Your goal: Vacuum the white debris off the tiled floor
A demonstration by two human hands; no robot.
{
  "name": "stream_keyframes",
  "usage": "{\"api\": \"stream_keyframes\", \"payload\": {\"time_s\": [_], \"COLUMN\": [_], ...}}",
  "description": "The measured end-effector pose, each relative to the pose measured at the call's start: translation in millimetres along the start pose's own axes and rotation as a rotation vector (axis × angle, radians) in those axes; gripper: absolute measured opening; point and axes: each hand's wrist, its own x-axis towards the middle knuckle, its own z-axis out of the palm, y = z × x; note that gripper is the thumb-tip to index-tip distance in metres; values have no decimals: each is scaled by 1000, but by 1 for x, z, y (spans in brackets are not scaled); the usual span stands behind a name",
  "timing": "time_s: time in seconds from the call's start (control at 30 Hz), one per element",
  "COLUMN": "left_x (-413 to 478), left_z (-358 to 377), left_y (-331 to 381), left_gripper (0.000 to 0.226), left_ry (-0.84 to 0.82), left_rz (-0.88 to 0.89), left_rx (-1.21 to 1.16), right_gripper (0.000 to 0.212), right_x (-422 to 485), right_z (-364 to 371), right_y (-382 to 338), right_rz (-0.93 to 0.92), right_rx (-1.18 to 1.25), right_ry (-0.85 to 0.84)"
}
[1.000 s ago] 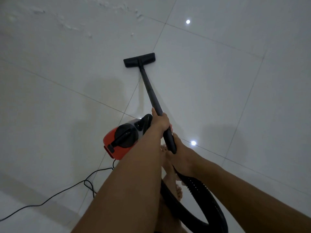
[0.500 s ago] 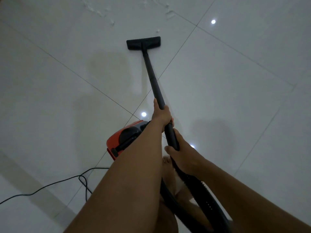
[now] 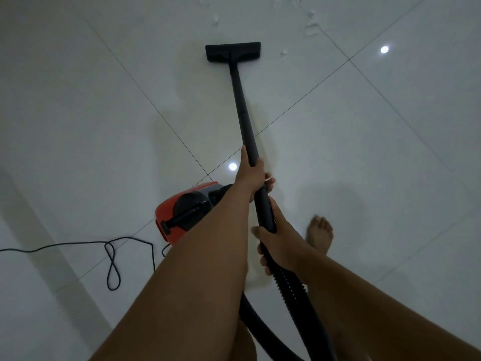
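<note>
A black vacuum wand [image 3: 242, 105] runs from my hands up to its flat black floor head [image 3: 233, 52], which lies on the white tiled floor [image 3: 364, 152]. White debris [image 3: 311, 24] is scattered just beyond and to the right of the head, with a small bit [image 3: 283, 52] right beside it. My left hand [image 3: 251, 175] grips the wand higher up. My right hand [image 3: 276, 241] grips the wand's lower end where the ribbed black hose [image 3: 294, 290] begins.
The orange and black vacuum body [image 3: 187, 209] stands on the floor left of my arms. Its black power cord [image 3: 112, 259] loops across the floor to the left edge. A bare foot [image 3: 320, 231] is planted to the right of my hands.
The view has swung, and the floor head now sits further right and nearer the debris. A bare foot has come into view on the right. Both hands keep their grip.
</note>
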Motion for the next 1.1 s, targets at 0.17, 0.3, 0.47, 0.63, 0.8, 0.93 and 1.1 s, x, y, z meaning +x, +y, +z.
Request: {"api": "stream_keyframes", "payload": {"time_s": [0.17,0.3,0.47,0.63,0.8,0.93,1.1], "left_x": [0,-7,1,21,22,11,3], "left_z": [39,68,99,119,125,130,127], "left_y": [17,34,51,64,77,84,102], "left_gripper": [68,67,69,71,70,70,71], "left_ry": [38,71,98,108,92,81,62], "left_rz": [-6,-18,-11,-3,6,-12,-29], "left_rx": [-44,-79,-106,-115,-154,-174,-197], "right_gripper": [77,76,75,75,68,64,60], "right_x": [-7,-17,-14,2,-1,-18,-27], "right_z": [-54,-90,-135,-163,-171,-174,-173], "right_y": [-18,-38,-56,-66,-83,-104,-135], "right_rz": [96,115,127,73,19,-50,-3], "right_rx": [-37,-82,-108,-233,-294,-414,-412], "right_ry": [-76,-98,-137,-118,-121,-90,-99]}}
